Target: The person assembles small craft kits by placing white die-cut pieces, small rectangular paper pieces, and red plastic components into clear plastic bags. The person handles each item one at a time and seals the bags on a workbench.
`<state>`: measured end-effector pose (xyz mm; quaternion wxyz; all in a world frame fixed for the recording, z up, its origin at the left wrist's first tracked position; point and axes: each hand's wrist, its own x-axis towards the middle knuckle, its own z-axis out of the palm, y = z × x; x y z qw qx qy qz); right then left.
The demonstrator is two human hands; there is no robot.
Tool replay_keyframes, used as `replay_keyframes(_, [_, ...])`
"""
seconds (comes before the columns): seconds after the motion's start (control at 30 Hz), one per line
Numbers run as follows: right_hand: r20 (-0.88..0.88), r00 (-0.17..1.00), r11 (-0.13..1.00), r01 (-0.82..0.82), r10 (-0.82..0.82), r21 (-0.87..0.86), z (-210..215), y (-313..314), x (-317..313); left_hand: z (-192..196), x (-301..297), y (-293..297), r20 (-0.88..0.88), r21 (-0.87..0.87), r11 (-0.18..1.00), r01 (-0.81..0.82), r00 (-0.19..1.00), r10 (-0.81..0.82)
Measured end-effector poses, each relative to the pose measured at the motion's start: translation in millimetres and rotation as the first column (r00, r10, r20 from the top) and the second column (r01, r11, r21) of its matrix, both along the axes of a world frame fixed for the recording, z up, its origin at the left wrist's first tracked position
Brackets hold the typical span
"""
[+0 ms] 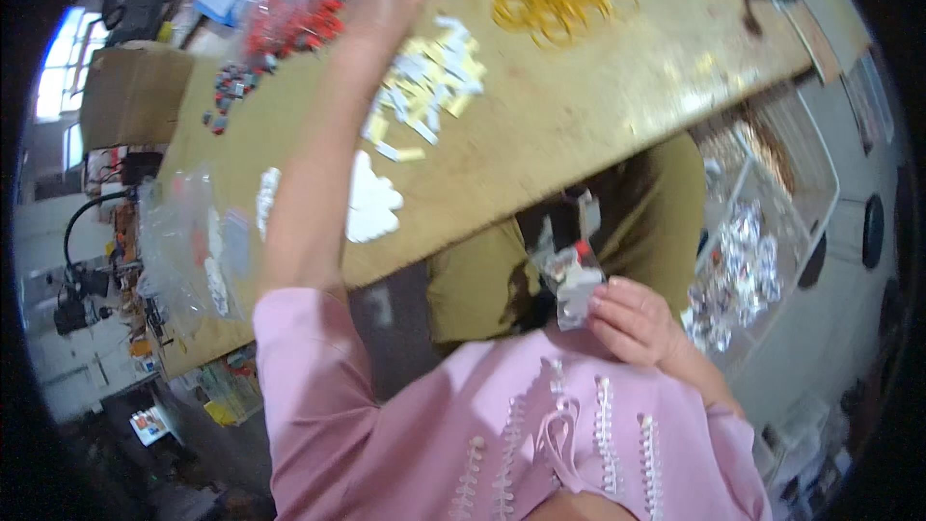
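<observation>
Fingers (617, 304) of my right hand (637, 323) pinch a small white part (571, 280) near my chest, below the table (579, 106) edge. Left hand (381, 0) reaches far to the red pieces (299, 14); its grip I cannot tell. I'd keep the part steady while picking one piece.

Two hands (386, 5), one worktable (579, 106), two clear plastic bags (183, 241).

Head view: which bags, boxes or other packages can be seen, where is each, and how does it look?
Clear plastic bag: table's far end, under the left hand, full of red parts.
Clear plastic bag: table's left edge, crumpled, white and red pieces inside.
Cardboard box: left of the table, brown.
</observation>
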<state>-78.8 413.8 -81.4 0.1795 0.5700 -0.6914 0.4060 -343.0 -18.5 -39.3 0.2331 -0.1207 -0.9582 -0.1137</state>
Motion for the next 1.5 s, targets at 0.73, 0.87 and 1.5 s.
replay_keyframes(0.73, [0.233,0.958,0.978,0.134,-0.169,0.157,35.3,-2.5,-4.0,53.4,105.3,-8.1,0.326,0.845,0.506,-0.172,0.916,-0.234])
replay_keyframes(0.87, [0.238,0.951,0.973,0.163,-0.199,0.164,36.4,-13.9,-7.7,84.7,220.7,133.0,0.427,0.850,0.481,-0.217,0.819,-0.385])
replay_keyframes(1.5, [-0.069,0.998,0.999,-0.001,-0.002,-0.042,23.8,0.0,3.5,65.9,219.2,119.7,0.424,0.827,0.451,-0.337,0.899,-0.106])
